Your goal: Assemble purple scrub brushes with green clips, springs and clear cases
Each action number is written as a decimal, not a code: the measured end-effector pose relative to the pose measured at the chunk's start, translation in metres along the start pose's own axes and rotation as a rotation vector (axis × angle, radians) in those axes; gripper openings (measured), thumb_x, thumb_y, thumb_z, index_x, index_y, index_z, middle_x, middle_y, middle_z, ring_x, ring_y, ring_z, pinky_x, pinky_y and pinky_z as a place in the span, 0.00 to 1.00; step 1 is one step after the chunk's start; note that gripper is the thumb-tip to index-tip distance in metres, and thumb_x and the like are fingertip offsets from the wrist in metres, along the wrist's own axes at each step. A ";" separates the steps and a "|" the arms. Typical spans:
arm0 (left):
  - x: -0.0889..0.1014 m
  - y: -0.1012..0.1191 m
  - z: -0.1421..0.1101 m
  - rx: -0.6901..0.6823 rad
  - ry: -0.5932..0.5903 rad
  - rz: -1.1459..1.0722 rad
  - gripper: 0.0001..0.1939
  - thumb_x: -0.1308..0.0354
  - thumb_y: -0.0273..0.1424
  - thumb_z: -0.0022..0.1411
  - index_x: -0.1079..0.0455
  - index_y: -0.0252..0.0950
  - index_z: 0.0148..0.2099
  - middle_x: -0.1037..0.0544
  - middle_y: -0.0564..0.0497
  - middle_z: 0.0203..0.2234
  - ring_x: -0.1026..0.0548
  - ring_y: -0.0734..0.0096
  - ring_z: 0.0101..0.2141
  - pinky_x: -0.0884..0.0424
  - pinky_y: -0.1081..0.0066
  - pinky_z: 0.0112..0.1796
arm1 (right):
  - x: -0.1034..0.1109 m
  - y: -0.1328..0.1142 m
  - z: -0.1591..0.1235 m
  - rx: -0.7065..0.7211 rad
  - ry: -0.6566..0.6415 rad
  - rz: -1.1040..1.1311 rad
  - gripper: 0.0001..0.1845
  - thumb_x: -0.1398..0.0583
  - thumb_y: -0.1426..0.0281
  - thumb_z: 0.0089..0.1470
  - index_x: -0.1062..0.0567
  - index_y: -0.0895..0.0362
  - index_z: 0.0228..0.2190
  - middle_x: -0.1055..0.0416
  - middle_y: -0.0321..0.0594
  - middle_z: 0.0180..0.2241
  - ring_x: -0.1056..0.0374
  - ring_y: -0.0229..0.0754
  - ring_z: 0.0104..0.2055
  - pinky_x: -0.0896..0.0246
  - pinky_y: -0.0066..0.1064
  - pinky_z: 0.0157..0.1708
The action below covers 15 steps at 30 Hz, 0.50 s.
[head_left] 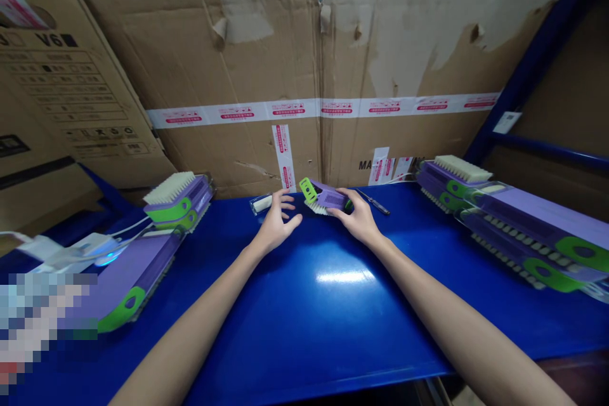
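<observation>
Right hand [359, 219] grips the purple brush [327, 196] at the table's [333, 304] far edge, left hand [277, 222] open beside it; I'd steady it with both.

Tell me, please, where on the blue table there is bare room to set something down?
The blue table is bare between the forearms, in front of both hands. Crowded: stacked brushes at left and at right. The right hand holds a purple brush; the left hand hovers open.

"v6" on left cardboard box [57, 76]
</observation>
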<state>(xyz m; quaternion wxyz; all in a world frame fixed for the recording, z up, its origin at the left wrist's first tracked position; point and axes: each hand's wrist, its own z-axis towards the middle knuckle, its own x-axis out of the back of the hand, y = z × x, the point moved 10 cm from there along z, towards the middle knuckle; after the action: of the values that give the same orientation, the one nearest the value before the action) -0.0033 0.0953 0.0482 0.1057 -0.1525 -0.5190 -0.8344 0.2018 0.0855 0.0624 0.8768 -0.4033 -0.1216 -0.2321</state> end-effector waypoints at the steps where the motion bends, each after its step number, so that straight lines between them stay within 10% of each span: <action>1: -0.002 0.003 -0.001 -0.013 0.001 0.034 0.36 0.36 0.36 0.49 0.49 0.39 0.57 0.33 0.41 0.49 0.29 0.63 0.45 0.33 0.63 0.41 | 0.001 0.002 0.000 -0.045 0.012 0.028 0.23 0.36 0.63 0.46 0.29 0.56 0.45 0.28 0.45 0.45 0.32 0.48 0.47 0.39 0.43 0.49; 15: -0.011 0.029 -0.013 -0.067 0.137 0.004 0.49 0.28 0.38 0.36 0.51 0.40 0.58 0.32 0.41 0.51 0.33 0.54 0.53 0.38 0.58 0.53 | -0.045 -0.030 -0.014 -0.164 -0.318 0.550 0.23 0.39 0.60 0.50 0.29 0.57 0.46 0.28 0.43 0.47 0.32 0.48 0.50 0.41 0.42 0.53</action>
<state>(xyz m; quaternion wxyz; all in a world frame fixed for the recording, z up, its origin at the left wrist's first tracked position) 0.0151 0.0714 0.0628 0.1374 -0.0994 -0.4820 -0.8596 0.1478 0.0717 0.0551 0.8412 -0.5214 -0.1244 0.0703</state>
